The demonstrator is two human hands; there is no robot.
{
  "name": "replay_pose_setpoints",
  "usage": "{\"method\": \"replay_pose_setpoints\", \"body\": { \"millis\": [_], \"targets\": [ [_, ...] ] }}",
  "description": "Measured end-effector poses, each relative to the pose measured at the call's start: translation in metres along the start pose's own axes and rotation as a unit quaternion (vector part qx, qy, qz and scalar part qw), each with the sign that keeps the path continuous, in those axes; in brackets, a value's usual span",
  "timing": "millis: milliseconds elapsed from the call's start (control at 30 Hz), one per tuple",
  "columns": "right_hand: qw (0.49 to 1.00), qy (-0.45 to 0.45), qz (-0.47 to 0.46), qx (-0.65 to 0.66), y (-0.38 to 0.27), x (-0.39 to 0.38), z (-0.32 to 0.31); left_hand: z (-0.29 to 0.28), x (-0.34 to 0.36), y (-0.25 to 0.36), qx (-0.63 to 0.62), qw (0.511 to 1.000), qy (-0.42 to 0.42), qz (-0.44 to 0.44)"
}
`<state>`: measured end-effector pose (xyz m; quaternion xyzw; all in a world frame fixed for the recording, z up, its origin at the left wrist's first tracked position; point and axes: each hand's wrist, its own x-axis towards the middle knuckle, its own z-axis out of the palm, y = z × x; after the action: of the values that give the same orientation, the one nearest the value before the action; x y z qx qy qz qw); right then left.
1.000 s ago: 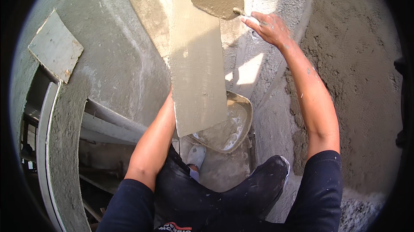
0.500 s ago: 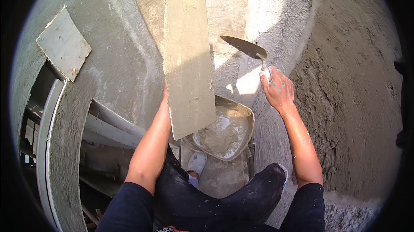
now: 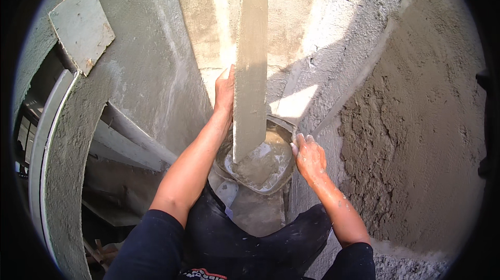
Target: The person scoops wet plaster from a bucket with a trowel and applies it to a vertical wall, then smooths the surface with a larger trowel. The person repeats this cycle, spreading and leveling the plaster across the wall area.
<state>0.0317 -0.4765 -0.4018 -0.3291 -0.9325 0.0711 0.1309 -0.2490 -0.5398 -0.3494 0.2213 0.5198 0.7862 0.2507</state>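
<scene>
My left hand [image 3: 224, 91] is closed behind a long, mortar-smeared plastering float [image 3: 251, 71]. The float stands steeply on edge, its handle hidden, and its lower end overlaps the tub in view. Below it sits a rounded tub [image 3: 271, 191] with wet grey mortar [image 3: 258, 168] and some watery white patches inside. My right hand [image 3: 311, 160], spotted with mortar, is closed at the tub's right rim. Its fingers are curled round the trowel's handle, which they hide; the blade cannot be clearly made out against the tub.
Wet, roughly spread mortar covers the wall [image 3: 416, 123] at right. On the left, a loose flat board [image 3: 83, 27] lies on a grey ledge beside a curved strip [image 3: 49, 139] and a dark opening. My shoe [image 3: 227, 191] is close by the tub.
My right hand has come down and left with the trowel, from beside the float to the tub's rim. The float has turned more edge-on and shifted right.
</scene>
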Motion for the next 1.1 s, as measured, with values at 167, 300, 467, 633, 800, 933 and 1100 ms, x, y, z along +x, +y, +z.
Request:
{"method": "replay_pose_setpoints", "body": {
  "millis": [167,300,467,633,800,933,1100],
  "targets": [
    [0.992,-0.114,0.047,-0.013,0.019,-0.048,0.021,0.008,0.01,-0.011,0.161,0.976,0.097,0.114],
    [0.978,0.03,0.074,0.192,0.04,-0.024,-0.028,0.006,0.007,-0.007,0.338,0.903,0.135,0.227],
    [0.923,0.066,0.138,0.352,0.052,0.073,-0.132,0.017,0.0,-0.002,0.379,0.882,0.129,0.25],
    [0.945,0.181,-0.011,0.273,0.065,0.147,-0.158,0.025,-0.003,-0.001,0.319,0.909,0.089,0.254],
    [0.982,0.078,-0.05,0.162,0.069,0.096,-0.089,0.021,0.008,-0.001,0.356,0.903,0.133,0.201],
    [0.985,0.037,-0.085,0.144,0.058,0.029,-0.029,0.006,0.019,-0.003,0.36,0.895,0.154,0.211],
    [0.99,-0.103,-0.025,0.088,0.056,-0.025,0.011,-0.001,0.026,-0.008,0.335,0.879,0.224,0.256]
  ]
}}
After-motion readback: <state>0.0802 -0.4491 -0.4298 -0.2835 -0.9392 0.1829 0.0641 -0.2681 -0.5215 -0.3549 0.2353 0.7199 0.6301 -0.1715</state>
